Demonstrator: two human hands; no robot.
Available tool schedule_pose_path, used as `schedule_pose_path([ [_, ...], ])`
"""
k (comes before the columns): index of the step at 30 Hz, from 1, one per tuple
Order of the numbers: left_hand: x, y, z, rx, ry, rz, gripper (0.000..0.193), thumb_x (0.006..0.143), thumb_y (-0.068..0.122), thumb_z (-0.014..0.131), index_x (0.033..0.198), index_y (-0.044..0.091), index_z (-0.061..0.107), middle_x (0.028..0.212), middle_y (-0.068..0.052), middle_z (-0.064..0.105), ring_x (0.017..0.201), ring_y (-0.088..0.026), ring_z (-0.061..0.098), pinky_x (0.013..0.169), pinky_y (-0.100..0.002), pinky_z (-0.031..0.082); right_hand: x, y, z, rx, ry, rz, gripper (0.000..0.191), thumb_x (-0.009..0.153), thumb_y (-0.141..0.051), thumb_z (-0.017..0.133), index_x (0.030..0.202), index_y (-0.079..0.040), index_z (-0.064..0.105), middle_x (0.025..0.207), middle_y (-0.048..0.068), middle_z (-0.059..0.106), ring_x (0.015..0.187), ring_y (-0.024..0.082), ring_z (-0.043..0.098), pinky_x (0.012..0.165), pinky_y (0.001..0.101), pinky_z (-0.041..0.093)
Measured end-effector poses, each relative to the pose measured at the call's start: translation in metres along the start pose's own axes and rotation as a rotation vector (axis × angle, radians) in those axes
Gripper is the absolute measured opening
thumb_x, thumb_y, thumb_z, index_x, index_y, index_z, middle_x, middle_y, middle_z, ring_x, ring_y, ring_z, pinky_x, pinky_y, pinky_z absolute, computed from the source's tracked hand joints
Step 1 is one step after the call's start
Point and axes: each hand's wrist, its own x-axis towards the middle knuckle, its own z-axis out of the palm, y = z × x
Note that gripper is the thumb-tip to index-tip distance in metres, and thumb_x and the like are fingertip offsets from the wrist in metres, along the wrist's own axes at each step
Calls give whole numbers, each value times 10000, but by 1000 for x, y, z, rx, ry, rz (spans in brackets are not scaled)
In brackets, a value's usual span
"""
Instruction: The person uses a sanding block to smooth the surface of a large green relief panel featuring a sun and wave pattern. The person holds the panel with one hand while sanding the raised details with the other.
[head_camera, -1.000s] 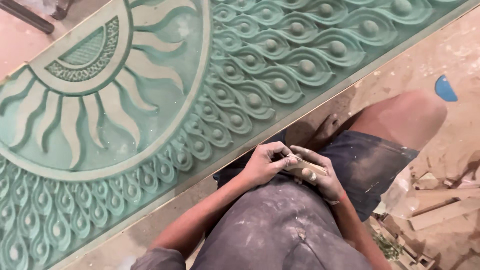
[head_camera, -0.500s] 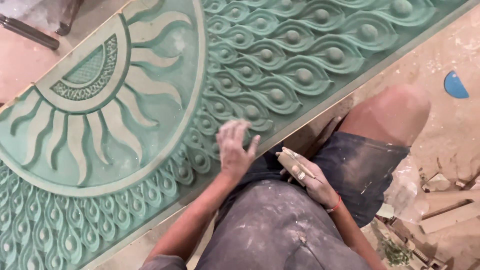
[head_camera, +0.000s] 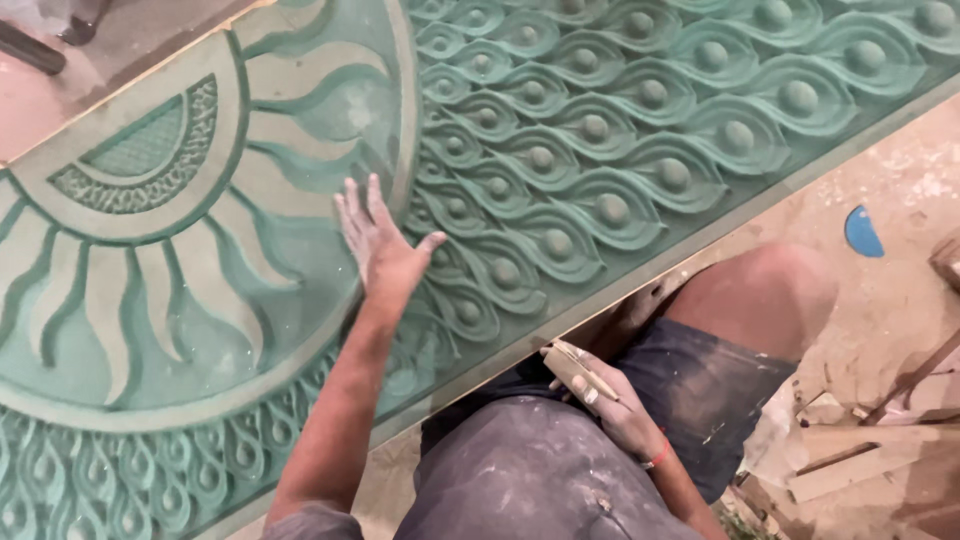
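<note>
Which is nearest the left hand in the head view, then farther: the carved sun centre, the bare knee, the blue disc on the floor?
1. Carved sun centre, upper left on the green panel.
2. Bare knee, lower right.
3. Blue disc, far right on the floor.

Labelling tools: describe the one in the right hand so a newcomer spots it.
Start at the big green carved panel, then drop below its lower edge to the person's lap. The right hand there holds a short, pale, dusty stick-like tool, the only handheld item.

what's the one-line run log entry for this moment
left hand: flat on green carved panel, fingers spread | right hand: holds small pale tool over lap | posture: seated at panel edge
</note>
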Motion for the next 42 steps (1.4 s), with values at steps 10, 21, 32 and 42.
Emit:
schedule_pose_path([
  [10, 123, -54, 16, 6, 216, -128, 881, 997, 411, 783, 1596, -23, 304, 1660, -292, 241, 1562, -488, 139, 1267, -576, 176, 41, -60, -27, -366, 43, -182, 456, 1031, -180, 568, 1430, 41, 568, 1391, 132, 576, 1213, 228, 604, 1012, 334, 495],
  [21, 218, -41, 42, 234, 98, -365, 907, 1036, 617, 575, 1625, 1, 263, 1688, -300, 117, 1557, -510, 67, 1258, -622, 134, 175, -180, -125, -886, 496, -388, 301, 923, 64, 631, 1220, 64, 680, 1082, 88, 733, 962, 143, 715, 842, 269, 567],
  [32, 227, -33, 39, 213, 17, -415, 928, 1042, 648, 528, 1656, 18, 234, 1688, -302, 10, 1548, -526, -35, 1246, -672, 48, 279, -179, -179, -670, 421, -460, 284, 1048, 101, 710, 1232, 15, 511, 1155, 39, 635, 1051, 61, 622, 990, 246, 541],
  [42, 253, -19, 52, 270, 106, -613, 795, 1054, 591, 532, 1611, 55, 345, 1691, -257, 62, 1554, -508, -12, 1243, -700, 42, 290, -176, -200, -543, 419, -356, 265, 994, 16, 707, 1215, -17, 565, 1095, 34, 690, 967, 73, 661, 871, 217, 547],
])
